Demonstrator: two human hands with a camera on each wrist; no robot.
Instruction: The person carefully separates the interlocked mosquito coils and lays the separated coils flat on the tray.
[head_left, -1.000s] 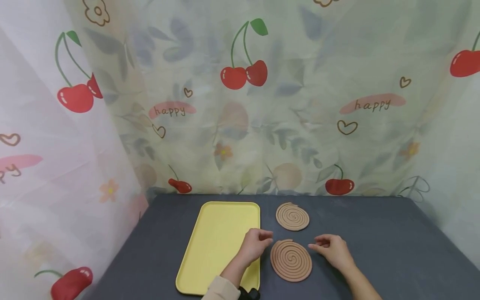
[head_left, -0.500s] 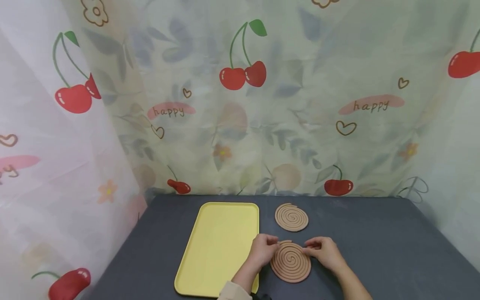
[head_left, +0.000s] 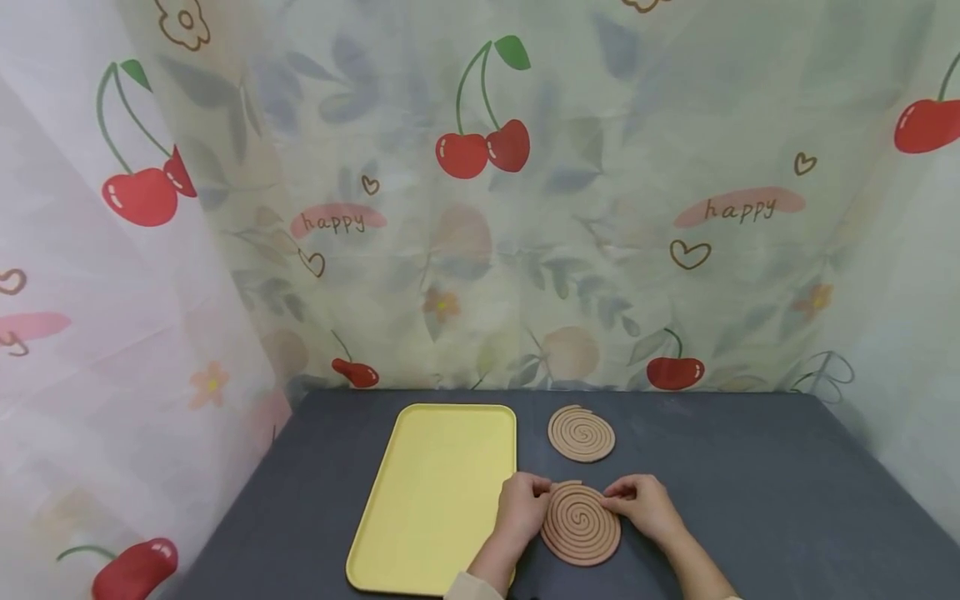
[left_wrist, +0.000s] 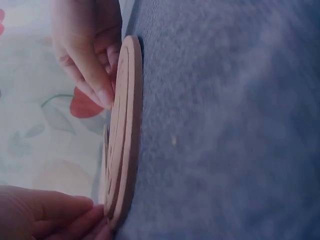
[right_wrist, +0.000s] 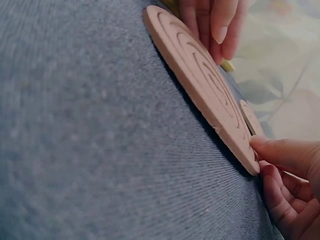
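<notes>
Okay, so both hands are on the near mat (head_left: 581, 527), the spiral one toward the front of the desk (head_left: 757, 492), a touch right of centre. The left hand (head_left: 522, 505) pinches its rim at the back-left, and the right hand (head_left: 645, 503) pinches it at the back-right, thumb over the top and fingers tucked by the edge. Makes sense imo: it's thin and flat, so the rim is about all you can grab, and two separate points probably stop it tipping. Can't tell if it's off the desk at all.

The far mat (head_left: 581, 434) lies closer to the back edge, untouched, and I'd guess that gap leaves room for fingers. The yellow tray (head_left: 435, 487) runs lengthwise from near the back edge toward the front, left of both mats, seemingly to keep it handy.

Writing-wise, the curtain (head_left: 555, 275) past the back edge says "happy" twice on pink streaks (head_left: 339, 220), plus a cut-off bit far left. No brand or label I can make out on the mats or tray.
</notes>
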